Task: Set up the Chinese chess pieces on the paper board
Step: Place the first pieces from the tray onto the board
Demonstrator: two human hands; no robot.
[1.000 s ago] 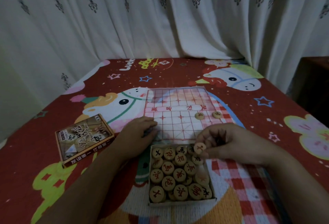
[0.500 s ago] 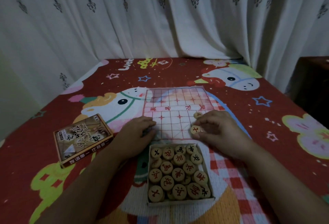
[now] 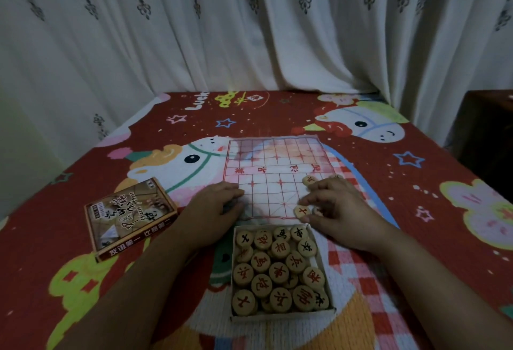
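Head view: from the left we count one box lid (image 3: 130,216), our left hand (image 3: 213,208) flat, pinning the paper board (image 3: 272,155), one tray (image 3: 283,317) showing roughly eighteen pieces, and our right hand (image 3: 341,210) pinching one piece (image 3: 302,211), best centred on a crossing; a second piece (image 3: 309,180) stands beyond.

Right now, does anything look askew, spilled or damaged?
Nothing spilled or damaged. The thin red-lined paper board looks slightly rumpled at its near-left corner, under the left hand; round wooden pieces lie jumbled in the white cardboard box.
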